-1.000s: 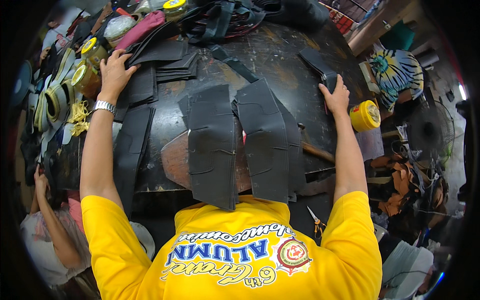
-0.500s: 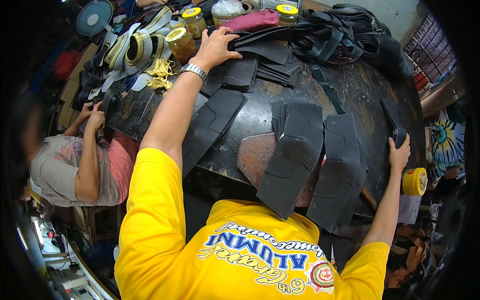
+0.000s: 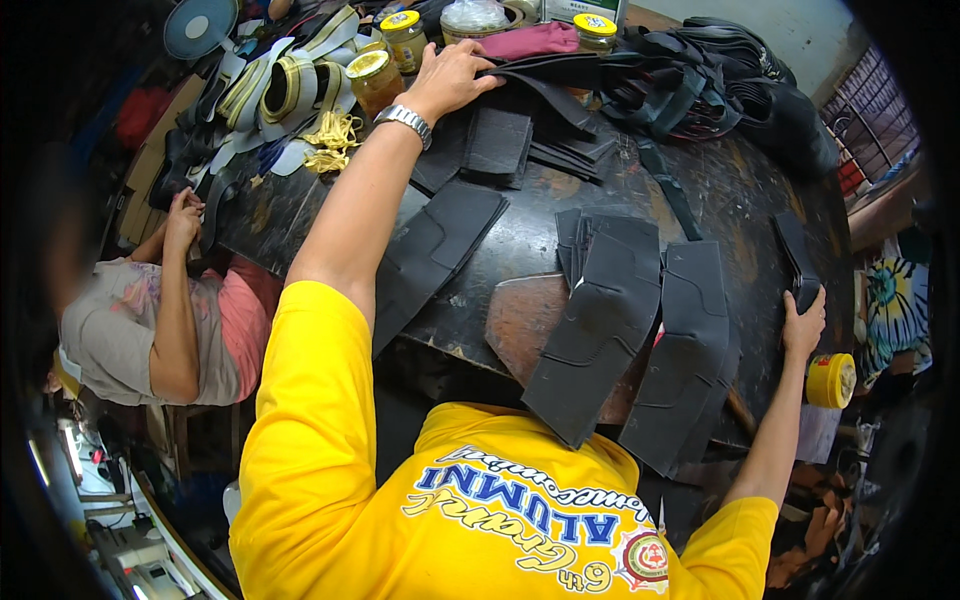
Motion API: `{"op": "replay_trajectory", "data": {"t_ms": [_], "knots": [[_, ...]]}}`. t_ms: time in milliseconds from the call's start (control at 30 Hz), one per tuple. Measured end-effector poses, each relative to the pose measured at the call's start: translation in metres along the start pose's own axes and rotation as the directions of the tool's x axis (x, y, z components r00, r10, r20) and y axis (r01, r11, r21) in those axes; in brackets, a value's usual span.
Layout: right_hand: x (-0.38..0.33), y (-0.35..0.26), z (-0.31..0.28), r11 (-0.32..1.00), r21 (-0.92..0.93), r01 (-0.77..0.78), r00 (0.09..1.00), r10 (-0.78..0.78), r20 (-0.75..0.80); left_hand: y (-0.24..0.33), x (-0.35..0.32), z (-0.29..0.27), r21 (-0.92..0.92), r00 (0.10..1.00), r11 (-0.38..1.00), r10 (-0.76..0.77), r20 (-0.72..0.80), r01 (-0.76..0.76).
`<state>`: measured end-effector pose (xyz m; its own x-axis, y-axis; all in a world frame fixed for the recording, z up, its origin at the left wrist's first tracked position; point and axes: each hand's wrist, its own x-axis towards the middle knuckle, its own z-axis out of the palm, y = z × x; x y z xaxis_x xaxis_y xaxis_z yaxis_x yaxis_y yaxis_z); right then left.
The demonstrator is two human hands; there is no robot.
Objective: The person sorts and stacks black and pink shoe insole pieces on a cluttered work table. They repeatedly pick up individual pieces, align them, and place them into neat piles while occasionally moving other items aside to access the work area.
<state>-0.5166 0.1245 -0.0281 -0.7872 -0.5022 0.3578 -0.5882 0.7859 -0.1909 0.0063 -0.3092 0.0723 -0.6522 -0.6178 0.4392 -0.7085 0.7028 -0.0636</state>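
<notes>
At the far side of the table, my left hand [image 3: 450, 84] pinches the near end of some black flat pieces [image 3: 548, 72], which look like leather or a similar sheet. Their ends rise a little above the other black pieces [image 3: 497, 140] piled below. By the table's right edge my right hand [image 3: 804, 326] is wrapped round the lower end of a narrow black stack [image 3: 793, 248]. Black cut panels with curved stitched lines [image 3: 602, 305] lie in overlapping stacks before my chest, with another stack [image 3: 690, 320] beside them and one [image 3: 440, 240] under my left forearm.
Jars with yellow lids [image 3: 374, 80] and a maroon cloth [image 3: 530, 40] stand at the back. Black straps [image 3: 660, 95] heap at the far right. White-and-gold strips [image 3: 290, 90] pile at the left, near a seated co-worker [image 3: 160, 320]. A yellow tub [image 3: 830, 381] is beside my right forearm.
My left hand has raised the top black pieces slightly off the pile. My right hand keeps its hold on the narrow stack. The whole view has shifted a little.
</notes>
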Motion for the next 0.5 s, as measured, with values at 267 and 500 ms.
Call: {"op": "replay_trajectory", "data": {"t_ms": [267,500], "knots": [[-0.001,-0.002,-0.002,1.0,-0.014,-0.014,1.0,0.014,0.005,0.004,0.014,-0.006,-0.079,0.9,0.959,0.224,-0.373,-0.272],[0.001,0.002,0.0,1.0,0.004,-0.001,1.0,0.001,0.002,0.007,0.005,-0.002,-0.096,0.878,0.924,0.315,-0.36,-0.37]]}}
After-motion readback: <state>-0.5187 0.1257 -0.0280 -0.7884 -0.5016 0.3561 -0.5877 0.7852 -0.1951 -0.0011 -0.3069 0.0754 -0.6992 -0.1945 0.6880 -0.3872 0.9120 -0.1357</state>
